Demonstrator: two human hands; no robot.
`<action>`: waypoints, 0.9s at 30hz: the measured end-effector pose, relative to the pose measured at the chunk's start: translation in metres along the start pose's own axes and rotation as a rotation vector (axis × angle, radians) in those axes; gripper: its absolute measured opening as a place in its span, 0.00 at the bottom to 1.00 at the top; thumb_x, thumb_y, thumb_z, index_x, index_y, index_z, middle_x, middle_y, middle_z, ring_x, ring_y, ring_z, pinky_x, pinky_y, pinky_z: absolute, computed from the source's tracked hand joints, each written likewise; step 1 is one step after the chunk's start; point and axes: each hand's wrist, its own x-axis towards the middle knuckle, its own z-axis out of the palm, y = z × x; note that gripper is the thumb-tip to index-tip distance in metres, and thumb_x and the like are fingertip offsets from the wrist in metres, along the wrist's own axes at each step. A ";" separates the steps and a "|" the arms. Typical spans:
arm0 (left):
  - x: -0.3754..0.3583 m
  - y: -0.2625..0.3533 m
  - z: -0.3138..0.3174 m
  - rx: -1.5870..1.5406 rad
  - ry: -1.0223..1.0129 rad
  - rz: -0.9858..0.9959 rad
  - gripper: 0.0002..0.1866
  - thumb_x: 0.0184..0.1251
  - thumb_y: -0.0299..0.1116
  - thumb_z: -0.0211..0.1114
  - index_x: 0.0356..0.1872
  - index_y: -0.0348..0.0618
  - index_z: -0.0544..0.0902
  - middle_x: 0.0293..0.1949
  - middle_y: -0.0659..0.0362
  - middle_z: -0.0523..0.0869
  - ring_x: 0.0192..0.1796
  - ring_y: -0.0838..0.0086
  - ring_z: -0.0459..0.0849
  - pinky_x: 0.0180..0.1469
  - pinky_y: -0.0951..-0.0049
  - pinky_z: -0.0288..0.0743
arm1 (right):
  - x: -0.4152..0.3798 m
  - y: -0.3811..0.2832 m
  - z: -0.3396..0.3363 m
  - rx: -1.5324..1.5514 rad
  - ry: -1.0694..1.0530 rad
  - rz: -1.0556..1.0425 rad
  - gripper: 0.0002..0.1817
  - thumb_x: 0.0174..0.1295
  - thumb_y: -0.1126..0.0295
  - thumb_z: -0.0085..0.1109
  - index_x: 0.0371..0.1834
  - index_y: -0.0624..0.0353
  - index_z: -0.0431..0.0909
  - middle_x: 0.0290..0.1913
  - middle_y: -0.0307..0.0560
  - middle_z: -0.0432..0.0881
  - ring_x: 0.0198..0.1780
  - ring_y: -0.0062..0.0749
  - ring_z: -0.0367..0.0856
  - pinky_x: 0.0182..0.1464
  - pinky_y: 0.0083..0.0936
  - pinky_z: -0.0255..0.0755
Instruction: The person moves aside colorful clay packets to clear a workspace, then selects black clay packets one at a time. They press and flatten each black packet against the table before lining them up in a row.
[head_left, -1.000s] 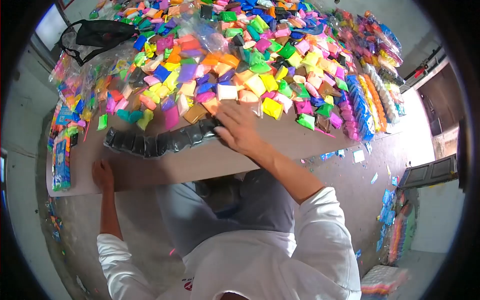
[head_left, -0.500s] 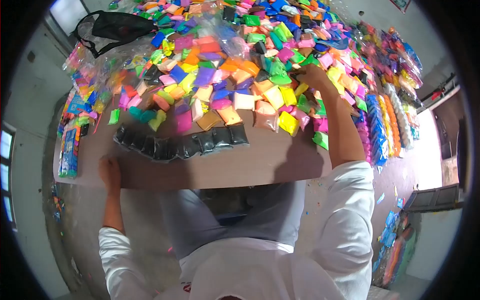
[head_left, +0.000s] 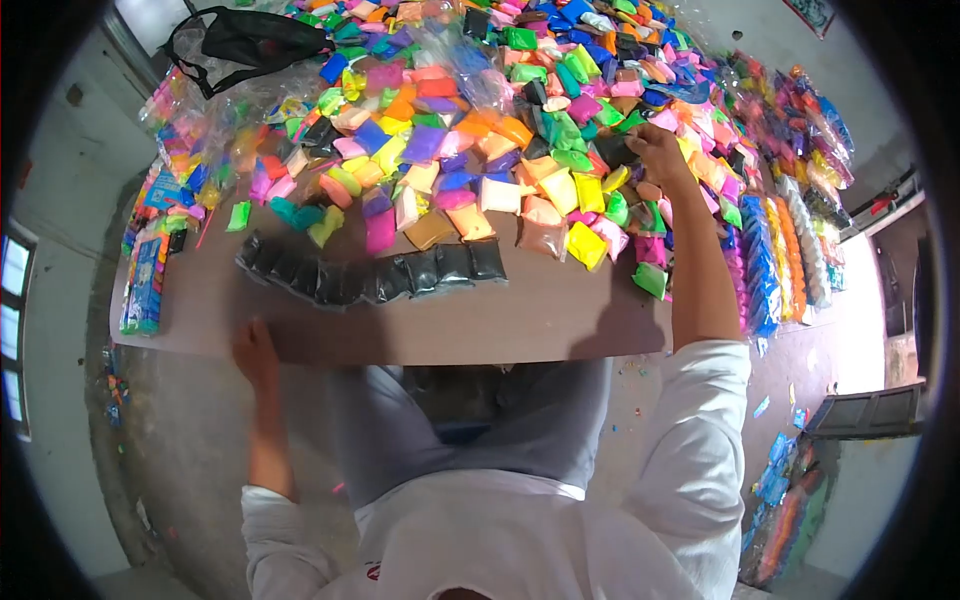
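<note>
My right hand (head_left: pixel 655 155) reaches into the heap of small coloured packets (head_left: pixel 485 140), its fingers closed on a black packet (head_left: pixel 615 150). At the table's front left edge is my left hand (head_left: pixel 256 352), with its fingers curled in; I can make out nothing in them. Between my hands and the heap, a curved row of black packets (head_left: pixel 390 278) lies side by side on the brown table (head_left: pixel 470 330).
A black bag with straps (head_left: pixel 262 40) lies at the back left. Packs of coloured sticks (head_left: pixel 146 285) stand at the left edge. Long strips of blue (head_left: pixel 762 265), orange and white packets lie along the right side. Bits of litter dot the floor.
My right hand has drawn a black packet up from the heap. My left hand has shifted right along the table's front edge. The view has tilted slightly.
</note>
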 end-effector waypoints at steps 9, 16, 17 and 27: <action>-0.051 0.107 -0.004 -0.942 -0.658 -0.029 0.22 0.77 0.50 0.52 0.38 0.42 0.83 0.34 0.61 0.83 0.35 0.80 0.77 0.40 0.74 0.72 | -0.116 -0.115 0.028 0.571 0.203 0.077 0.06 0.67 0.70 0.61 0.43 0.59 0.79 0.34 0.32 0.80 0.30 0.15 0.74 0.32 0.17 0.68; -0.113 0.220 -0.013 -0.996 -1.020 0.223 0.24 0.79 0.51 0.48 0.43 0.37 0.80 0.33 0.62 0.83 0.34 0.78 0.79 0.37 0.76 0.73 | -0.249 -0.147 0.156 0.647 0.143 0.138 0.05 0.65 0.71 0.64 0.40 0.59 0.80 0.28 0.30 0.75 0.29 0.14 0.72 0.31 0.14 0.66; -0.119 0.226 -0.017 -0.978 -1.039 0.298 0.25 0.79 0.52 0.47 0.43 0.36 0.80 0.31 0.61 0.82 0.32 0.78 0.78 0.35 0.76 0.73 | -0.266 -0.154 0.171 0.663 0.148 0.160 0.05 0.65 0.72 0.64 0.39 0.59 0.79 0.28 0.29 0.74 0.28 0.13 0.71 0.30 0.14 0.66; -0.193 0.192 -0.029 -1.166 -1.024 -0.030 0.29 0.77 0.56 0.47 0.33 0.36 0.78 0.20 0.62 0.76 0.23 0.80 0.73 0.27 0.76 0.67 | -0.337 -0.160 0.230 0.939 0.034 0.334 0.10 0.68 0.70 0.61 0.48 0.63 0.80 0.31 0.34 0.81 0.27 0.13 0.73 0.28 0.14 0.67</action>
